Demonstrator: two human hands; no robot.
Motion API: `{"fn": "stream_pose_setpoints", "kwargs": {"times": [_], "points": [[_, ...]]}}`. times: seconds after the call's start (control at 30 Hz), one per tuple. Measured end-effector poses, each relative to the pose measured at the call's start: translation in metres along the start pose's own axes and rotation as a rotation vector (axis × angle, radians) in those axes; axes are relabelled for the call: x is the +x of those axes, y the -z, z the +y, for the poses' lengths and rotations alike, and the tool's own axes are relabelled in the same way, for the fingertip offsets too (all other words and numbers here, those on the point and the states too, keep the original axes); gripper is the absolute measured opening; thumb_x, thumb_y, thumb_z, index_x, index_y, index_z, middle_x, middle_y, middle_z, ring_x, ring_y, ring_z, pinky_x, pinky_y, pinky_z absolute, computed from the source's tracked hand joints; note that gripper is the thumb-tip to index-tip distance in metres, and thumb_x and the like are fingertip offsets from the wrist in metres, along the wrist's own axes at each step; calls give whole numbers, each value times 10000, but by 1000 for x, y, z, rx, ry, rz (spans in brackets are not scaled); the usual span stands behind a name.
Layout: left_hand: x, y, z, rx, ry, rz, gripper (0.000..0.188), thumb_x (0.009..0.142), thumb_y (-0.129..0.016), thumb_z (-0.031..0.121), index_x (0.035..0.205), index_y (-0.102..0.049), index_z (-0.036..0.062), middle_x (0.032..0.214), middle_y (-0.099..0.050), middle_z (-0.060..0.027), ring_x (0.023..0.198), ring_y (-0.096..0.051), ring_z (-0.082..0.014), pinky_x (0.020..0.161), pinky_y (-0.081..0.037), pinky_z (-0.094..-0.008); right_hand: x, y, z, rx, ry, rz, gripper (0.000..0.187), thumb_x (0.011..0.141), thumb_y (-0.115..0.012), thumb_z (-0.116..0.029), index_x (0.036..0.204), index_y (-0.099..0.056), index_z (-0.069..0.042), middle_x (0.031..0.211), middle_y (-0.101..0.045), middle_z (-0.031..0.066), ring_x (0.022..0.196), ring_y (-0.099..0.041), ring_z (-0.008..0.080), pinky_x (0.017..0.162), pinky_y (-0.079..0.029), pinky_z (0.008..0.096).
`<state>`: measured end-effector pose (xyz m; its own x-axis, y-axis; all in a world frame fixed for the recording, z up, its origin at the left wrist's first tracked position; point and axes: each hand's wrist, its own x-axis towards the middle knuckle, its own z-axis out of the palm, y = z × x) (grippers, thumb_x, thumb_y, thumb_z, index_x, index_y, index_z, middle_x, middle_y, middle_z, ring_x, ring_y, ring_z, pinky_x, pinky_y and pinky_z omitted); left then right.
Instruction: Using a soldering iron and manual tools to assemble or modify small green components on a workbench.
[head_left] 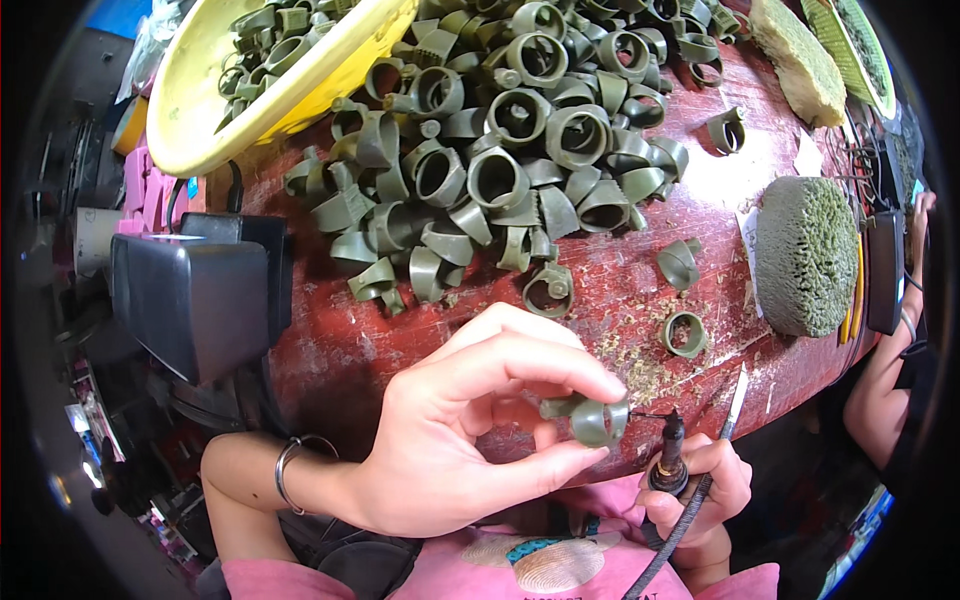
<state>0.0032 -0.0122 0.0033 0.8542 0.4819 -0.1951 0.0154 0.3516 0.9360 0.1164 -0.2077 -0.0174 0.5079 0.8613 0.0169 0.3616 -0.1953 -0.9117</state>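
Note:
My left hand [470, 420] pinches a dark green ring [600, 424], seemingly wax, between thumb and fingers, with its opening turned toward me. Closed round a black pen-like tool [671, 455] is my right hand [705, 490]. A thin needle tip on that tool points left at the ring's right edge; I cannot tell whether they touch. A slim pale blade [738, 400] also sticks up from the right hand, and a dark, ridged, handle-like length [680, 530] runs down below it. Two loose green rings, one upright [684, 334] and one tilted [679, 263], lie just beyond.
A large pile of green rings [500, 180] covers the red worktable [320, 370]. At left stand a yellow basin [180, 150] of rings and a black box [190, 300]. A green porous block [808, 255] sits right, near another person's arm [885, 385].

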Motion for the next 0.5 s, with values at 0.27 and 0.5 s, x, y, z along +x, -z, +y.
{"fn": "stream_pose_setpoints", "kwargs": {"times": [0.27,0.5], "points": [[-2,-1,0,8,-32,-15,358,601,-671,-129,914,-567,10,925,-474,-83,756,-477,-90,566,-366,-179,-18,-1,7,149,-116,128,401,663,-736,-227,690,-401,-8,565,-568,121,449,-555,141,406,-427,209],[-3,2,1,199,-106,-130,309,640,-667,-96,923,-589,0,969,-504,-101,794,-494,-92,604,-393,-190,-4,-3,-15,432,-217,239,418,738,-667,-298,760,-375,0,571,-548,126,489,-557,140,464,-463,247]]}}
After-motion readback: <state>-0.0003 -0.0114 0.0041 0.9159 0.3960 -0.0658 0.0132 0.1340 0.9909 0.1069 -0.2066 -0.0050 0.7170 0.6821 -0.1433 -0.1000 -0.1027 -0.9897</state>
